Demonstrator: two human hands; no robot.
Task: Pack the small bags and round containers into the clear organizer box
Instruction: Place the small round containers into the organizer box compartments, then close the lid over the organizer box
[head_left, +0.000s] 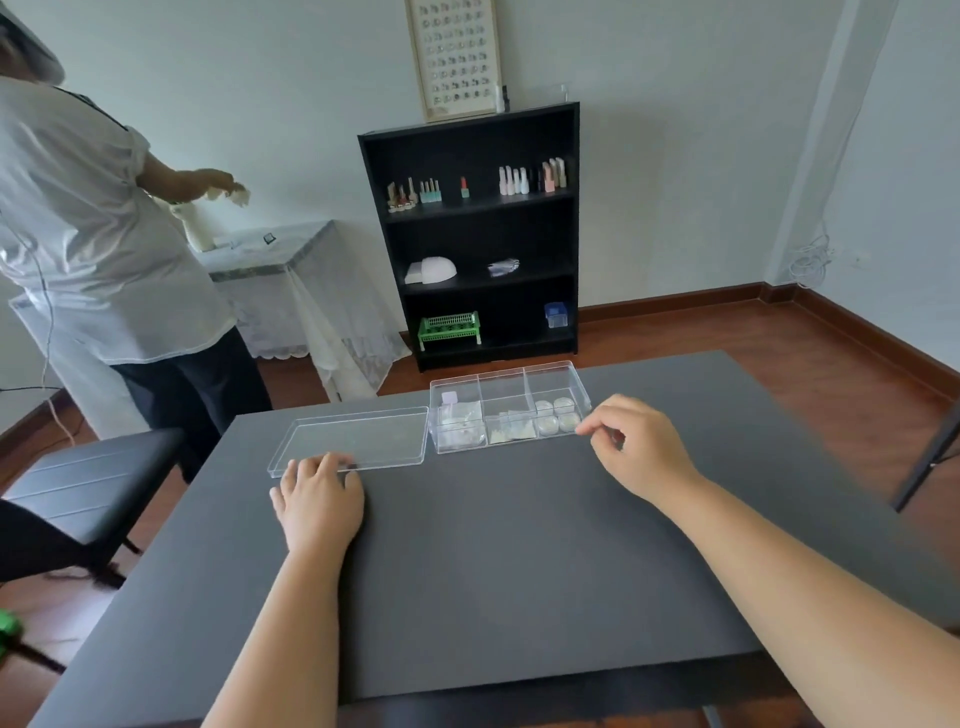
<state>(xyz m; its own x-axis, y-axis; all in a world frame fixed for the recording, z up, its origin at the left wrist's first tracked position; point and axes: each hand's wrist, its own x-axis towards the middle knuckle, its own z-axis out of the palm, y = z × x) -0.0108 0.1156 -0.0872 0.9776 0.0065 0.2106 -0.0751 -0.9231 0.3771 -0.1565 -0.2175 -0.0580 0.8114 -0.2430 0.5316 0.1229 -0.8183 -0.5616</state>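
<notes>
The clear organizer box (558, 375) stands open at the far middle of the dark table. Small bags (460, 423) fill its left compartment, more small bags (511, 428) lie in the middle one, and several round containers (556, 413) sit in the right one. Its clear lid (358, 436) lies flat to the left of the box. My left hand (319, 493) rests palm down on the table, fingertips touching the lid's near edge. My right hand (636, 441) hovers just right of the box, fingers loosely curled, thumb and forefinger near the box's front right corner, holding nothing visible.
The dark table (493, 545) stretches toward me. A person in a white shirt (93, 234) stands at the far left by a lace-covered table (291, 280). A black stool (93, 478) stands left of the table. A black shelf (478, 234) with bottles stands against the wall.
</notes>
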